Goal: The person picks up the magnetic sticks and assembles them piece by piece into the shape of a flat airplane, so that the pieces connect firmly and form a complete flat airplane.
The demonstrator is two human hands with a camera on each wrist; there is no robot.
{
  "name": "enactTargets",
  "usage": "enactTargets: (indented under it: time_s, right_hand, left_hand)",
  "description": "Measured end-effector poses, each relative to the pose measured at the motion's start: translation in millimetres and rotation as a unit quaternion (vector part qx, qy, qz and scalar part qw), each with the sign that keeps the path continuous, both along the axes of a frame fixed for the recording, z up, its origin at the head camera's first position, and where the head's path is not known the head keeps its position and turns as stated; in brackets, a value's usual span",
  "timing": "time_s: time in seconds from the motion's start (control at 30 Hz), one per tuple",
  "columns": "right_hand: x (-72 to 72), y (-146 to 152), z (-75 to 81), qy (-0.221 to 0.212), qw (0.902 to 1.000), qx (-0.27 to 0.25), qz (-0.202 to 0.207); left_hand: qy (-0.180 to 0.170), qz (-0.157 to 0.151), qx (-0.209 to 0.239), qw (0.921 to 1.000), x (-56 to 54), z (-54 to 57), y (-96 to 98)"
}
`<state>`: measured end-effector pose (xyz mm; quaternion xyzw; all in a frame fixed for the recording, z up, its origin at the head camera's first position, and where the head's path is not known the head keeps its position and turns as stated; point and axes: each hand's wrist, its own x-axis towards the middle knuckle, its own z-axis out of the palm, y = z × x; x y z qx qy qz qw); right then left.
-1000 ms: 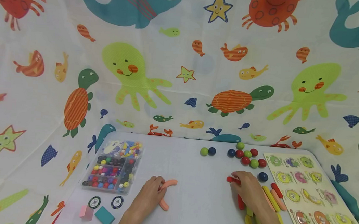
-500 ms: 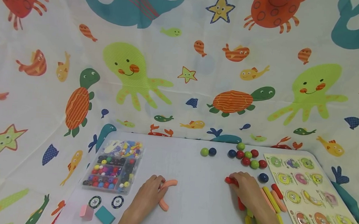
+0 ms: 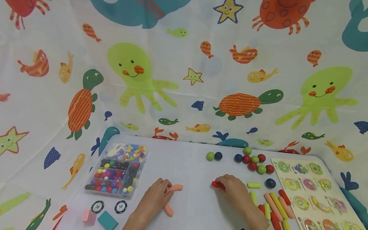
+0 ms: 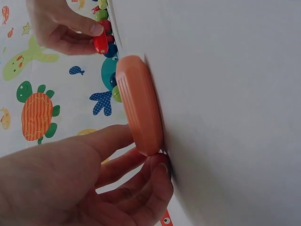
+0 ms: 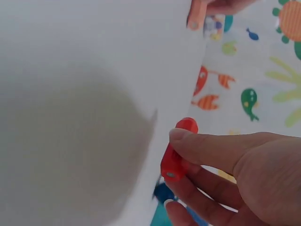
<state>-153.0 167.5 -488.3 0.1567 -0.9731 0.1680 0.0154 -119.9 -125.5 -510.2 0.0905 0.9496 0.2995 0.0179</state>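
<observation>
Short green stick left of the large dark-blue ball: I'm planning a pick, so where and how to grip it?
Probably from above, pinching the long sides at the middle of the green stick: it lies flat, with the large dark-blue ball close to its right end.

On the table [image 3: 193, 217], the bead box [image 3: 115, 170] lies left in the frame, chips [image 3: 120, 207] and blocks [image 3: 108, 222] before it. Right of centre, balls [image 3: 252, 166] lie mostly behind loose sticks [image 3: 273, 206], a held stick [image 3: 216, 184] left of these; the board [image 3: 323, 214] lies farther right.
</observation>
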Motion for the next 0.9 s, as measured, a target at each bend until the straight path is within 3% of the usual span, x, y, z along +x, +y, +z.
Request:
enactTargets:
  time_s: [0.37, 0.9]
  right_hand:
    - [-1.1, -56.4, -13.3, 0.0, 0.9963, -0.002, 0.086]
    - [-2.1, -81.3, -17.9, 0.005, 0.9924, -0.022, 0.121]
  left_hand:
    - [-0.003, -0.005, 0.008, 1.0, -0.1, -1.9, 0.4]
    - [0.007, -0.015, 0.016, 0.9997, -0.8, -2.1, -0.3]
